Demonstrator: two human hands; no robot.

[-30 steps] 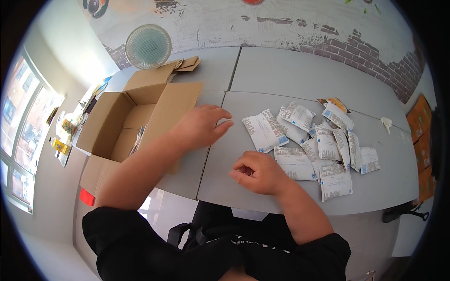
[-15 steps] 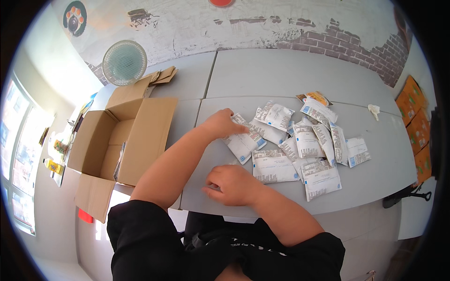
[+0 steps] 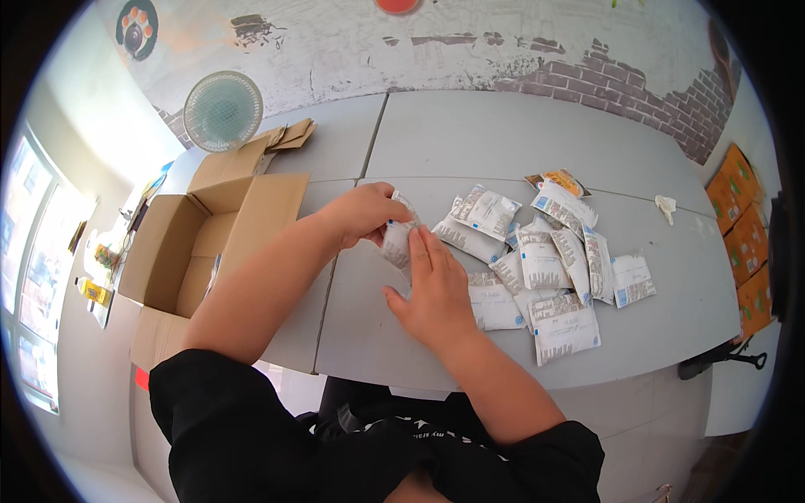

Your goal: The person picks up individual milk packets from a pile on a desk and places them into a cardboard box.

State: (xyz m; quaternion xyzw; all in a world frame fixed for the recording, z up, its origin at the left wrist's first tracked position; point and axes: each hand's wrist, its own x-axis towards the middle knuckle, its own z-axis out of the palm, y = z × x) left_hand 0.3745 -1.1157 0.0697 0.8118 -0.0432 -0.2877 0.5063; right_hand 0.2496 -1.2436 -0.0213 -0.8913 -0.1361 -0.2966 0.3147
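Observation:
My left hand [image 3: 362, 213] is closed on a white printed packet [image 3: 397, 243] and holds it tilted up over the left part of the pile's side of the table. My right hand [image 3: 434, 287] has its fingers stretched out and laid against the near right side of that packet, with the thumb apart. Just right of my hands lie several similar white packets [image 3: 543, 258] in a loose, overlapping heap; one packet [image 3: 495, 300] is partly hidden behind my right hand.
An open cardboard box [image 3: 178, 251] stands to the left, its flaps folded out. Behind it are flat cardboard pieces [image 3: 295, 134] and a round fan [image 3: 223, 111]. A yellow-brown packet [image 3: 567, 181] lies behind the heap, a crumpled tissue [image 3: 665, 208] to its right, on the grey table [image 3: 470, 130].
My left hand has lifted the packet off the table and drawn it left. My right hand has moved up and right, uncurled its fingers and come against the packet.

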